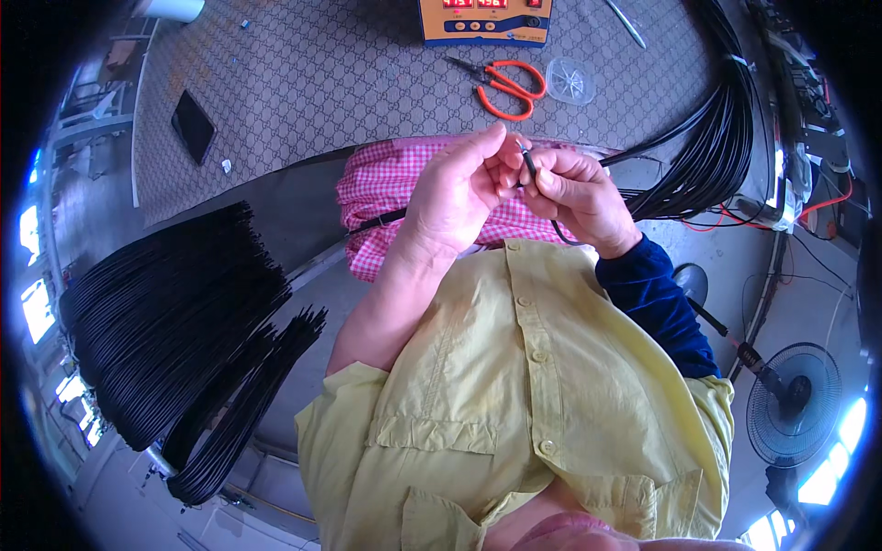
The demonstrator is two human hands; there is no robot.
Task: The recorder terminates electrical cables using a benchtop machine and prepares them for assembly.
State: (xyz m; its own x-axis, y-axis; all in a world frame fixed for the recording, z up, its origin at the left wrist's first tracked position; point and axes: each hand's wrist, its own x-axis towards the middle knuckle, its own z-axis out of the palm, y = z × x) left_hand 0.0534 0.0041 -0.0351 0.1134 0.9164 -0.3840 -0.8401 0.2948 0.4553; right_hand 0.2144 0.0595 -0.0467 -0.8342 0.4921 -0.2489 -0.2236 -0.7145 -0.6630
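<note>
My yellow shirt [514, 386] fills the near view, and a blue sleeve [654, 298] covers my right forearm. Just above it my left hand [455, 197] and right hand [577, 195] meet over a pink checked cloth [377, 197] at the worktop's near edge. Both hands are pinched narrow on one thin black cable [528, 165], fingertips almost touching, its end bent between them. A big bundle of black cables [165, 321] hangs off the left edge, another bundle [717, 147] drapes over the right edge. Farther on the patterned worktop [322, 83] lie orange-handled scissors [508, 84], a small clear dish [570, 80] just beside them, and a dark phone [194, 126] near the left edge. An orange meter box [484, 23] stands at the far edge.
</note>
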